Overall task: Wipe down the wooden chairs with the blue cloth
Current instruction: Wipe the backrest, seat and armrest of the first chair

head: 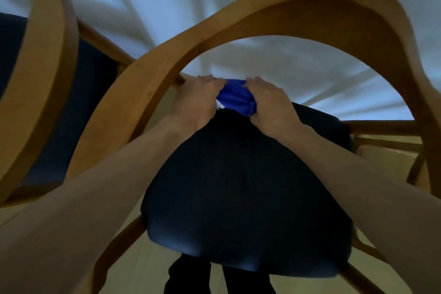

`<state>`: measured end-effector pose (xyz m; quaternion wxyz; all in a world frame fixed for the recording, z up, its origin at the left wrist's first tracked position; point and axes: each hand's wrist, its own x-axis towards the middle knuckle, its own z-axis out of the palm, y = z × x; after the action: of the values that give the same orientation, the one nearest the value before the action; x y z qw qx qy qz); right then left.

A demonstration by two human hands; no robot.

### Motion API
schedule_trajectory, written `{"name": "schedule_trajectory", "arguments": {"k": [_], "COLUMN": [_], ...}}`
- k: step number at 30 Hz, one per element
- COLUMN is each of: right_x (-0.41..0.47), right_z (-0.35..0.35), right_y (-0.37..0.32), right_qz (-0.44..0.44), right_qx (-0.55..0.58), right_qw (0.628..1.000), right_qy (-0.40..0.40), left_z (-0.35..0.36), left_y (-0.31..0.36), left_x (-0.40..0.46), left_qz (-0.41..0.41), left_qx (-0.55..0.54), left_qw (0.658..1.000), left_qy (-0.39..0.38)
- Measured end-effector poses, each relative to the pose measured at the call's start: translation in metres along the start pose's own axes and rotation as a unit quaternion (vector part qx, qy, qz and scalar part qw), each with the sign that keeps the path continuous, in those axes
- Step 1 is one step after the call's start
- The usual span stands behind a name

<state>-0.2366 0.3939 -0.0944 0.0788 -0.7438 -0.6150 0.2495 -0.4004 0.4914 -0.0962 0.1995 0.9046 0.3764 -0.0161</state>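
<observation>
A wooden chair with a curved back and arm rail point(298, 5) and a dark blue padded seat point(248, 186) fills the view right below me. The blue cloth point(236, 96), bunched up with a small white tag, lies at the far edge of the seat. My left hand point(198, 100) grips its left side and my right hand point(272, 105) grips its right side. Both forearms reach over the seat, under the curved rail. The wood under the cloth is hidden by my hands.
A second wooden chair point(45, 59) with a dark blue seat stands close on the left, its curved rail nearly touching the first chair. A pale floor point(298, 67) lies beyond, light wood flooring point(133, 270) below. My dark trouser legs point(188, 277) show under the seat.
</observation>
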Motion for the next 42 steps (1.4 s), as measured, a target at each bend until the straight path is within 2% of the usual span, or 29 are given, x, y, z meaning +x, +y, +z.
{"name": "schedule_trajectory", "arguments": {"k": [1, 3, 5, 8, 13, 16, 17, 20, 22, 24, 27, 29, 33, 36, 38, 40, 42], "right_x": [0.000, -0.004, -0.007, -0.001, 0.010, 0.028, 0.037, 0.064, 0.076, 0.075, 0.041, -0.002, -0.077, -0.066, -0.038, -0.001, 0.038], "right_z": [0.007, 0.022, 0.032, 0.036, 0.029, 0.018, 0.014, 0.009, 0.013, 0.023, 0.038, 0.049, 0.068, 0.059, 0.047, 0.034, 0.026], "right_y": [0.003, 0.005, 0.006, 0.007, 0.018, 0.019, 0.019, 0.025, 0.029, 0.030, 0.020, 0.008, -0.012, -0.007, -0.003, -0.003, -0.004], "right_qz": [-0.001, -0.024, -0.050, -0.073, -0.059, -0.142, -0.161, -0.131, -0.097, -0.085, -0.061, -0.046, -0.043, -0.091, -0.130, -0.136, -0.123], "right_qx": [-0.013, -0.077, -0.138, -0.191, -0.121, -0.169, -0.176, -0.161, -0.101, -0.058, -0.096, -0.114, -0.094, -0.125, -0.127, -0.070, -0.028], "right_qw": [0.999, 0.991, 0.984, 0.975, 0.977, 0.970, 0.969, 0.978, 0.990, 0.994, 0.993, 0.992, 0.992, 0.984, 0.982, 0.988, 0.992], "right_qy": [-0.049, -0.104, -0.102, -0.089, -0.164, -0.097, -0.070, 0.024, 0.012, -0.036, 0.011, 0.020, -0.066, -0.093, -0.052, -0.030, -0.003], "left_z": [0.007, 0.021, 0.029, 0.030, 0.027, 0.020, 0.020, 0.024, 0.027, 0.032, 0.038, 0.038, 0.044, 0.041, 0.035, 0.029, 0.026], "left_y": [-0.002, -0.004, -0.004, 0.001, 0.002, -0.004, -0.005, -0.011, -0.012, -0.014, -0.009, 0.003, 0.014, -0.001, -0.008, -0.010, -0.013], "left_x": [-0.005, -0.017, -0.026, -0.022, -0.004, 0.010, 0.013, 0.025, 0.029, 0.027, 0.012, -0.009, -0.070, -0.086, -0.078, -0.061, -0.041], "left_qz": [-0.025, -0.019, -0.020, -0.022, -0.063, -0.064, -0.059, -0.041, -0.019, -0.013, -0.041, -0.029, 0.031, 0.059, 0.051, -0.012, -0.066], "left_qx": [-0.008, 0.019, 0.004, 0.025, -0.026, 0.055, 0.075, 0.091, 0.100, 0.095, 0.049, 0.051, 0.076, 0.051, 0.011, -0.023, -0.051], "left_qw": [0.997, 0.987, 0.986, 0.991, 0.991, 0.989, 0.991, 0.994, 0.992, 0.994, 0.998, 0.998, 0.989, 0.986, 0.994, 1.000, 0.996], "left_qy": [-0.066, -0.158, -0.168, -0.126, -0.115, -0.122, -0.096, 0.052, 0.076, 0.045, 0.028, 0.001, -0.124, -0.149, -0.094, -0.007, 0.035]}}
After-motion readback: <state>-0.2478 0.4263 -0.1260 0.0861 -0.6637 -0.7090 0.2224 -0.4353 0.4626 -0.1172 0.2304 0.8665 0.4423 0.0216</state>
